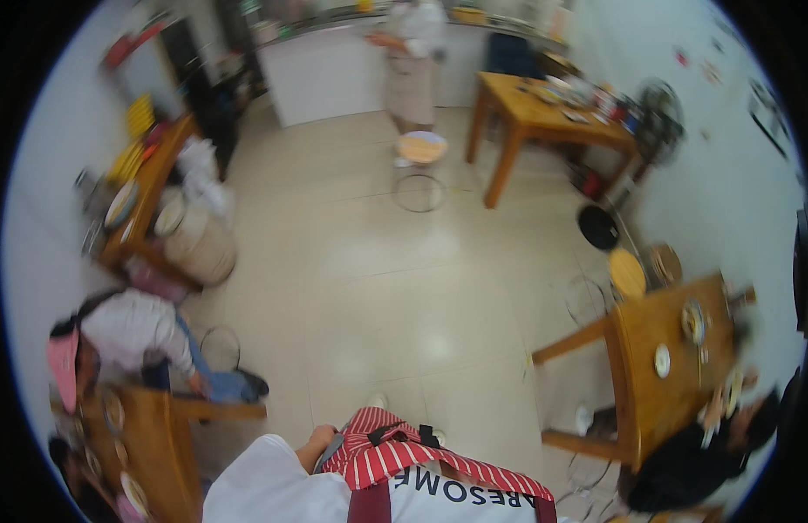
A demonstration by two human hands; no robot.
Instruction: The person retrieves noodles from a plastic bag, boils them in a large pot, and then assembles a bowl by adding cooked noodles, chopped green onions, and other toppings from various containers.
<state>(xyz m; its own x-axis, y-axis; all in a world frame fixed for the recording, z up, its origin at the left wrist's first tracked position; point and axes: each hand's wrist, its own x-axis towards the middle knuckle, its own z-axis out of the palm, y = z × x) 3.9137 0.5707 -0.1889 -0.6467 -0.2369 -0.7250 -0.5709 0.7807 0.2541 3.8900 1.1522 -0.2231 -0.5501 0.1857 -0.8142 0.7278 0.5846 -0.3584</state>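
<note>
My left hand is low at the left side of my body, against the grey edge of a red-and-white striped apron. Its fingers are partly hidden and blurred, so their grip cannot be told. My right hand is out of view. The apron hangs over a white T-shirt with dark lettering, and black straps or clips show at its middle. Beyond it the tip of a light shoe rests on the tiled floor. Before me a round-topped stool stands near the counter.
A person in an apron stands by the white counter. Wooden tables stand front left, back left, right and back right. Diners sit at both near tables. Stools, a large jar and a fan line the sides.
</note>
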